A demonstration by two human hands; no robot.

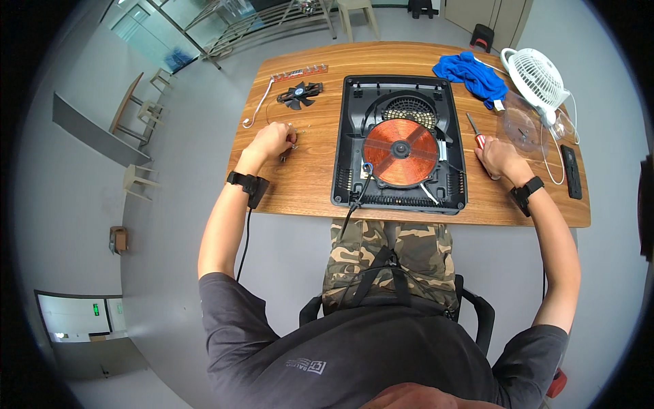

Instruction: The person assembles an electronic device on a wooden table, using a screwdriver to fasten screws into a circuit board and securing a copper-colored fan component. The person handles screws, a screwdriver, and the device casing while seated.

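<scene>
My left hand (271,140) rests on the left side of the table, its fingers pinched together by a few tiny metal parts, probably screws (306,128). What sits between those fingertips is too small to make out. On the right, a screwdriver (480,140) with a red handle is gripped in my right hand (502,159), its shaft pointing away from me. Between both hands lies the open black housing (344,146) of an induction cooker. A round copper coil (400,153) sits inside it, with a dark cable running over the near edge.
Beyond my left hand are a small black fan (300,96) and a narrow circuit board (300,73) with a white lead. Far right hold a blue cloth (473,76), a white desk fan (538,76), a transparent round cover (521,129) and a black strip-shaped part (571,172).
</scene>
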